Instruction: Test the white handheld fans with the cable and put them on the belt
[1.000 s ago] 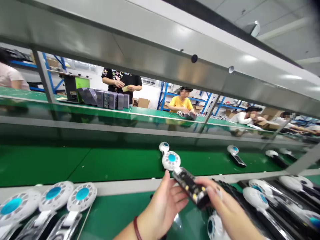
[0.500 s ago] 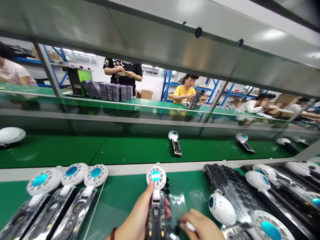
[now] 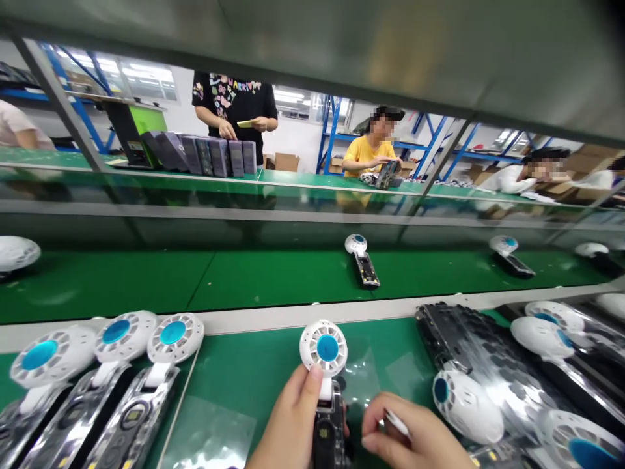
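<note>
My left hand [image 3: 291, 423] is wrapped round the dark handle of a small hand-held fan [image 3: 325, 371], whose round white head with a blue centre stands upright above my thumb. My right hand [image 3: 410, 438] sits just to the right, fingers pinched on a thin pale tool or strip [image 3: 396, 423] that I cannot make out. Both hands hover low over the green work mat [image 3: 254, 371]. A clear film sheet [image 3: 364, 384] lies on the mat behind the fan.
Three unfinished fans [image 3: 114, 365] lie side by side at the left. More fans rest on black trays [image 3: 469, 352] at the right. Single fans [image 3: 362, 257] ride the green conveyor [image 3: 146, 280] beyond. Other people work across the line.
The view has tilted down slightly and the fan stays upright in my left hand. A second ago both hands held it tilted and higher; my right hand has since come off it.
</note>
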A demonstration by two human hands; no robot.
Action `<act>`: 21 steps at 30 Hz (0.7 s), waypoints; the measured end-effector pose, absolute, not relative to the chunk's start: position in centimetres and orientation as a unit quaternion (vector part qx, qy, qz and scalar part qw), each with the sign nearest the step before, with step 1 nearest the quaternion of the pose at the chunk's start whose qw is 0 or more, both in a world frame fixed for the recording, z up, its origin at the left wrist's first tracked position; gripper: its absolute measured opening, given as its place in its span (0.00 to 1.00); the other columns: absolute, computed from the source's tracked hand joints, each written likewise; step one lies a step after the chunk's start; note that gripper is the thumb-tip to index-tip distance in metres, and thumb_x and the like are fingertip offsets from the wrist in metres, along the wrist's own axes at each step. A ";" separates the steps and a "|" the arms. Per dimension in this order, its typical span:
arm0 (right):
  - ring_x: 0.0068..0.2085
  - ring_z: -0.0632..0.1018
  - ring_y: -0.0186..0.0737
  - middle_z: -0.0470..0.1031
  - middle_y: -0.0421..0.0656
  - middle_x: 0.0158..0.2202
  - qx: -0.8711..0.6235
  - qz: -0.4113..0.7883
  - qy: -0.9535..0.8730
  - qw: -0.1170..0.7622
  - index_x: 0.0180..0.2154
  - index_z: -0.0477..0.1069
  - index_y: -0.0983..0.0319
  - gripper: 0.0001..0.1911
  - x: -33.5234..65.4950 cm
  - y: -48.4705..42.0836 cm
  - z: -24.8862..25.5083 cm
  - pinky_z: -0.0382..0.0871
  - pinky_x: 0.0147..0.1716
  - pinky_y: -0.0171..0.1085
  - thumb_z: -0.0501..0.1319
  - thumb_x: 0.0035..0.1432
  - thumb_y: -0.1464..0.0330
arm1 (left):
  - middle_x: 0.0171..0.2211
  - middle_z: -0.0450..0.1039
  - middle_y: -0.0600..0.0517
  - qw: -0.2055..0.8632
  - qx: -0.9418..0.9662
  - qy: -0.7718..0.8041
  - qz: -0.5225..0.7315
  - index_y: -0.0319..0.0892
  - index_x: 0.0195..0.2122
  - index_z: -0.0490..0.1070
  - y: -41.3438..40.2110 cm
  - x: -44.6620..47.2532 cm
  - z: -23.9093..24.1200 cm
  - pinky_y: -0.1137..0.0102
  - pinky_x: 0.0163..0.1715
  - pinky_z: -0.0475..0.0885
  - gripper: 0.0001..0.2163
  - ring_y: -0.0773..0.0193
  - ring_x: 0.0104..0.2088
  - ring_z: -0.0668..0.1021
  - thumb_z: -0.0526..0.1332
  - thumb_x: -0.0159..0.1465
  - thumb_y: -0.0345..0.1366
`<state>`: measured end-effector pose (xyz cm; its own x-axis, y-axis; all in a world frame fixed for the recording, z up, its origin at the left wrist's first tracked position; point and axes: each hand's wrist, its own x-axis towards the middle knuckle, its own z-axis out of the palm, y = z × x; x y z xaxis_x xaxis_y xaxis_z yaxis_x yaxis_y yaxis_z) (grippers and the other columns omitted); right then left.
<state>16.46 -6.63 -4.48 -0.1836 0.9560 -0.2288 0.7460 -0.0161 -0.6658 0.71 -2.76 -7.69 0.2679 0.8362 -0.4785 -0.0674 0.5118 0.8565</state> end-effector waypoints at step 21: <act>0.28 0.74 0.35 0.71 0.38 0.28 -0.565 0.302 -0.741 0.200 0.29 0.67 0.57 0.08 13.8 -6.8 -4.8 0.67 0.26 0.31 0.53 0.52 0.75 | 0.35 0.78 0.49 0.647 0.392 0.536 0.376 0.40 0.37 0.71 -3.4 0.7 -6.4 0.68 0.43 0.62 0.17 0.53 0.42 0.73 0.54 0.56 0.48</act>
